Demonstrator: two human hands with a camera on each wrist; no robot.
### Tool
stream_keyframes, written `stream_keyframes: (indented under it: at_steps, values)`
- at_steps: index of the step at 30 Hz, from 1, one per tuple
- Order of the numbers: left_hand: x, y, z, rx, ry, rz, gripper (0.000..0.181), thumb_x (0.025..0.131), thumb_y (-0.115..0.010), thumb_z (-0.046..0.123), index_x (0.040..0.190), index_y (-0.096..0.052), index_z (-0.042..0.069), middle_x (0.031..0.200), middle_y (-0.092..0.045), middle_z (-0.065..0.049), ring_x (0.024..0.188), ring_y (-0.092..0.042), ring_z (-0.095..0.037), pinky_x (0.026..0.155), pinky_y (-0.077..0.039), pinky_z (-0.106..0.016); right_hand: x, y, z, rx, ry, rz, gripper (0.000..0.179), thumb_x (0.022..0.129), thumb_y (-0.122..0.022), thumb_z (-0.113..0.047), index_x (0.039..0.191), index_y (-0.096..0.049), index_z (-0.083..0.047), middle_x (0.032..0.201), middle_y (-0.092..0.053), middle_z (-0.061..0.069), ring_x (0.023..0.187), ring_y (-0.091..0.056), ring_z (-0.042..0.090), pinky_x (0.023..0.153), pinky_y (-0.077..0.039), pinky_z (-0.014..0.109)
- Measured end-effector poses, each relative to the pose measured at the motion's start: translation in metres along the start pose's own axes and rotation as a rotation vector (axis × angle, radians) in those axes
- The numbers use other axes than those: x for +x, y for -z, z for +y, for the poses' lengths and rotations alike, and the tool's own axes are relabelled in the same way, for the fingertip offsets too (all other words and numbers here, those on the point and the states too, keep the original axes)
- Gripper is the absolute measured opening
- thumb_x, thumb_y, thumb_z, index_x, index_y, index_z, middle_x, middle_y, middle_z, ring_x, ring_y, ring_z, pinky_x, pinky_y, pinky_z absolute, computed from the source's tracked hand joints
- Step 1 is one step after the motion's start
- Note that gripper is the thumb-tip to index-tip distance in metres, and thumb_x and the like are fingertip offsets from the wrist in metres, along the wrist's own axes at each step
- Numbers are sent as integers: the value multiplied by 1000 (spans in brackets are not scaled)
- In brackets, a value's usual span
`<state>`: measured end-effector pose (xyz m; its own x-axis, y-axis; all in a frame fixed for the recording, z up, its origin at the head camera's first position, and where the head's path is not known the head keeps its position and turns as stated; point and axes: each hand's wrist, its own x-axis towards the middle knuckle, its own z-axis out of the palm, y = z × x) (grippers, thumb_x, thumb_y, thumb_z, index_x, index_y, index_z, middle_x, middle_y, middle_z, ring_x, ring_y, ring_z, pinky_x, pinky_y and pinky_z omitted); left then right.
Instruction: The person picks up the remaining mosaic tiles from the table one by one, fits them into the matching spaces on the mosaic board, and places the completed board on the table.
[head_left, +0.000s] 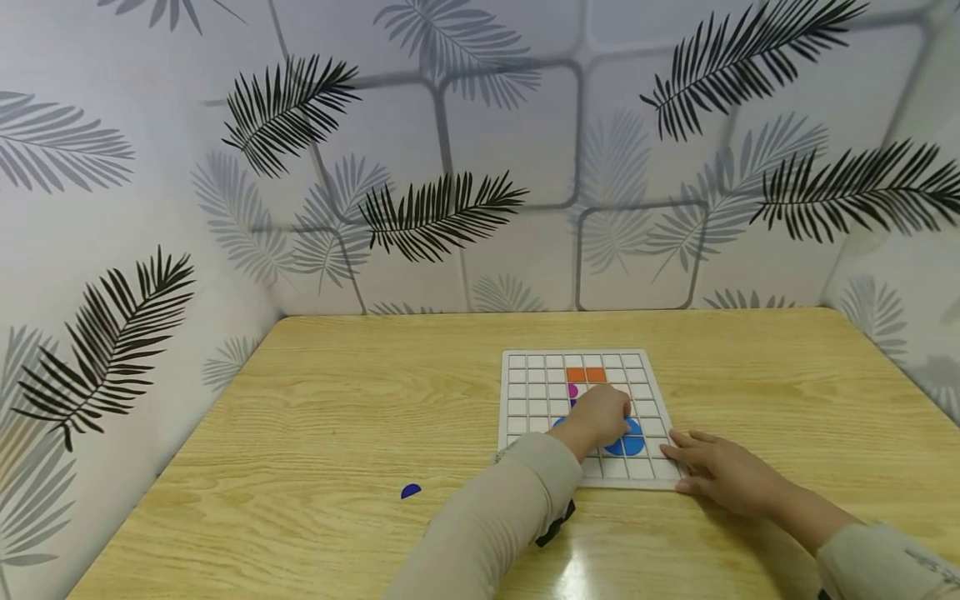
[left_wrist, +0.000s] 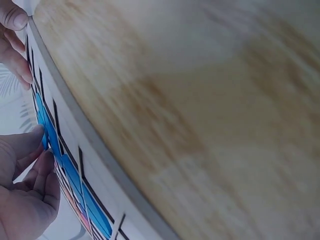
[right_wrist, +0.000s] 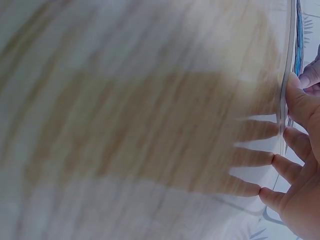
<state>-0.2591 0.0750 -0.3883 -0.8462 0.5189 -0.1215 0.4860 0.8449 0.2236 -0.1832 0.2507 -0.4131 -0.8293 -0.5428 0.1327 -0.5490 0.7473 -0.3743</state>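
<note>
A white grid board (head_left: 537,390) lies on the table, with blue rounded pieces (head_left: 634,446), two orange squares (head_left: 585,375) and a magenta piece (head_left: 572,390) in its cells. Over the lower middle of the board is my left hand (head_left: 600,417); in the left wrist view its thumb and forefinger pinch a blue piece (left_wrist: 45,141) at the grid. The hand and sleeve hide some cells in the head view. My right hand (head_left: 723,475) rests at the board's right edge, fingers spread and touching the rim (right_wrist: 289,55).
A dark blue half-round piece (head_left: 410,491) lies by itself on the wooden table (head_left: 337,400), left of the left forearm. A wall (head_left: 517,258) with a leaf pattern stands behind the table and along its sides.
</note>
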Motion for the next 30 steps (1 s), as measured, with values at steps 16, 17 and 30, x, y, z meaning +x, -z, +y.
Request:
stream_keyframes:
  at_steps: [16,17,30]
  values:
    - [-3,-6,2,82,-92,34,21,84,-54,13,102,-64,18,94,-56,6,90,-49,-4,79,-36,-14,-3,1,-1,0,-2,8,47,77,-62,-27,114,-55,1,121,-44,24,109,-37,45,84,-32,53]
    - [-3,-6,2,85,-91,38,21,84,-54,13,102,-64,17,94,-56,6,90,-49,-4,78,-37,-14,-3,1,-1,-2,-2,10,47,77,-63,-27,114,-55,1,121,-44,24,108,-38,45,84,-32,53]
    - [-6,-1,-3,-8,-85,54,20,83,-56,17,103,-62,16,93,-56,6,85,-50,-4,71,-39,-15,-2,1,-1,-21,5,6,46,77,-62,-26,113,-55,2,119,-45,25,107,-38,46,82,-33,54]
